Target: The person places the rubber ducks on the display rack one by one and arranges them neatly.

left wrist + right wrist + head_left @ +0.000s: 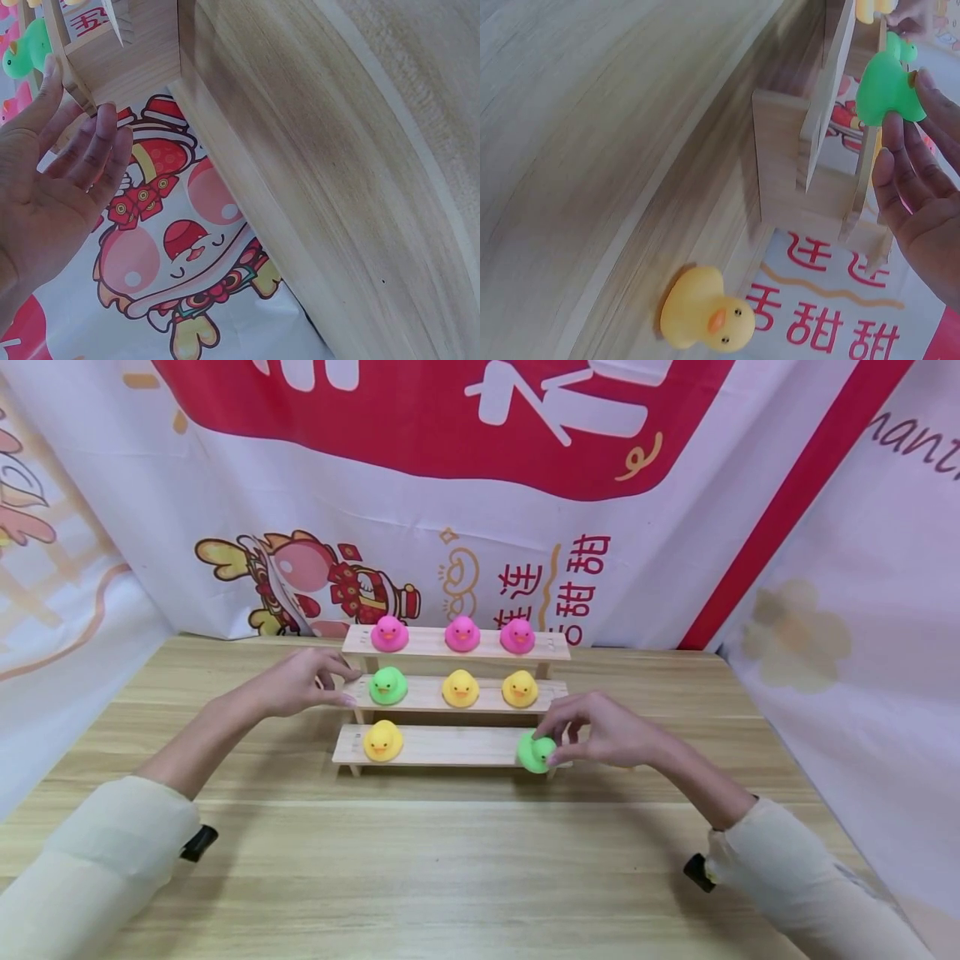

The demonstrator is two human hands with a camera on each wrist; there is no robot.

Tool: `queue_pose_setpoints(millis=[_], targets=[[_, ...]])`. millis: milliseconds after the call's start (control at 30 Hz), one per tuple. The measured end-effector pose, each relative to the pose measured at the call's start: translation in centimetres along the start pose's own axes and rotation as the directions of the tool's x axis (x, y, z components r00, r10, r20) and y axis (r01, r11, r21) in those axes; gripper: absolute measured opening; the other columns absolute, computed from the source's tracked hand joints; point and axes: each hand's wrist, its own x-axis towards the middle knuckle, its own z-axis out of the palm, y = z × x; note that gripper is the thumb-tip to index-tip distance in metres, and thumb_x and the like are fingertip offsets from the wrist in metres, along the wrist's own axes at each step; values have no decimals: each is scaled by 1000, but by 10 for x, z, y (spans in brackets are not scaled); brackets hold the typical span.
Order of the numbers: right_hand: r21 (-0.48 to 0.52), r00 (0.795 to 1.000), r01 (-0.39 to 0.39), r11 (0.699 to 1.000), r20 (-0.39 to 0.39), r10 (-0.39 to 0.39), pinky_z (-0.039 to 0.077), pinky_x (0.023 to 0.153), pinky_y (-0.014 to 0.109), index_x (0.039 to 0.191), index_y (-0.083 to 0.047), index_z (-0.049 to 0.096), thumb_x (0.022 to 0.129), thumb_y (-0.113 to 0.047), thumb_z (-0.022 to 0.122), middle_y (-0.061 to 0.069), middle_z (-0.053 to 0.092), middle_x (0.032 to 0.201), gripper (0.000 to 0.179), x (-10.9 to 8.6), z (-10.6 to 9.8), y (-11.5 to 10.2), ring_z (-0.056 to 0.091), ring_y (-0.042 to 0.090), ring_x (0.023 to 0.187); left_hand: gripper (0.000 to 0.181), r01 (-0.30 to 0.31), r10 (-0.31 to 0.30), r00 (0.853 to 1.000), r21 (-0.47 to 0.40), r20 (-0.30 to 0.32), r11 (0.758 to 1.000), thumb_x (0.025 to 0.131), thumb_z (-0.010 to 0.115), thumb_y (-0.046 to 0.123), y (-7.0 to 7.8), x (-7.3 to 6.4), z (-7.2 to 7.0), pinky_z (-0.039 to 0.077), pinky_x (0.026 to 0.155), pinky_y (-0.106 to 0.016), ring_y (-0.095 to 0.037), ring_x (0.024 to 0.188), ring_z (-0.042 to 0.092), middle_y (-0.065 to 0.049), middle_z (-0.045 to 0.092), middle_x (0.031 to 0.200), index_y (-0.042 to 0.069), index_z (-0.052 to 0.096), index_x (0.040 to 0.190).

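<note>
My right hand (603, 731) pinches a green rubber duck (534, 753) between thumb and fingers, at the right end of the bottom tier of a wooden three-tier stand (457, 745). In the right wrist view, this held duck (885, 90) appears tilted beside the boards. With thumb and fingertips, my left hand (309, 681) grips the left end of the middle tier. Close to that thumb sits another green duck (387, 686), with two yellow ducks (460, 689) further right on the same board. A yellow duck (383, 741) occupies the bottom tier's left end.
Three pink ducks (462, 633) line the top tier. Right of the stand, a yellow duck (705, 309) lies on the wooden table (435, 868); my right hand mostly hides it in the head view. A printed cloth (420, 510) hangs right behind the stand.
</note>
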Motion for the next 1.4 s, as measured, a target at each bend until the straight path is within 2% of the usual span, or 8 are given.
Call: queue_pose_setpoints(millis=[200,433,767,933,1200,1400], targets=[[22,999,41,999,10,-41,59,76,34,108,-10,79,87,-14,86,-2,70,98,23,9,8,-6,64,15,85,48,11,-11,1000,7,3,1000,90,83,22,0,0,0,60,78,-41,-22,88,68,-21,67,118,-8,69,126],[-1,996,89,996,-7,-89,59,73,33,109,-10,79,87,-14,86,-2,71,97,24,22,18,-12,65,13,83,44,9,-9,1000,0,-4,1000,90,83,18,1,1,0,59,75,-36,-20,86,68,-19,69,116,-7,71,124],[-16,985,164,986,-59,-164,58,68,28,106,-5,78,86,-9,86,0,72,93,22,40,36,-23,65,8,80,41,3,-3,1000,-22,-14,1000,89,83,13,2,1,0,58,75,-33,-19,84,68,-25,70,122,-8,71,123],[-48,983,160,986,-80,-163,59,69,28,107,-3,78,86,-11,86,1,72,92,23,50,46,-26,63,6,79,41,1,-1,1000,-26,-17,1000,89,83,13,2,1,0,58,76,-33,-19,83,68,-25,70,121,-8,71,123],[-154,974,174,973,-119,-193,57,65,25,106,-2,78,87,-14,85,3,71,91,23,65,60,-31,61,5,73,42,-6,5,1000,-26,-20,1000,89,83,13,2,0,0,59,79,-36,-19,84,68,-24,70,121,-8,70,122],[-161,979,127,979,-135,-150,56,65,23,110,-1,77,90,-14,83,5,72,96,24,71,66,-35,62,7,73,44,-9,8,1000,-23,-13,1000,89,83,15,2,0,0,59,82,-40,-20,86,68,-24,70,124,-7,68,125]])
